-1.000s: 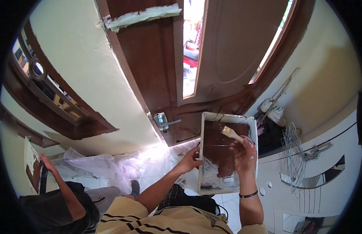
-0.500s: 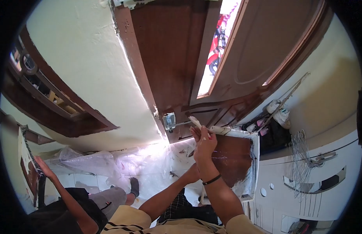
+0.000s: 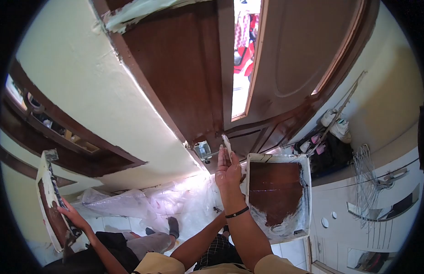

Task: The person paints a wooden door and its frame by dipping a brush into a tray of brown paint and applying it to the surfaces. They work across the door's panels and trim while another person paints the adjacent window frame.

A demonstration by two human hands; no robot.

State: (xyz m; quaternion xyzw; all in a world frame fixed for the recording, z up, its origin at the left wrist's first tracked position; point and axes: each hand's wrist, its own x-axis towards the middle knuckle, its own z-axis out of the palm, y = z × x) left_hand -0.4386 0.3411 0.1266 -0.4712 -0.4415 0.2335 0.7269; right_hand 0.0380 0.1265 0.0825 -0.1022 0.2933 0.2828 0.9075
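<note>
My right hand, with a black band on its wrist, is closed on a slim tool that looks like a brush, its tip coated white. The palm faces me, and some fingers point straight up beside the tool. Just right of this hand is a shallow white tray, brown inside with white smears along its lower edge. My left forearm passes behind my right forearm, which hides the left hand. Ahead of the tool's tip are the door handle plate and the brown wooden door.
At left another person's hand holds a similar tray tilted upright. Plastic sheeting lies on the tiled floor. Bags and a wire bundle are at right, beside a white cabinet. White material smears the top of the door frame.
My view has shifted. My right hand has moved left off the tray's edge, keeping the brush-like tool. The other person's tray has been raised and tilted more toward me.
</note>
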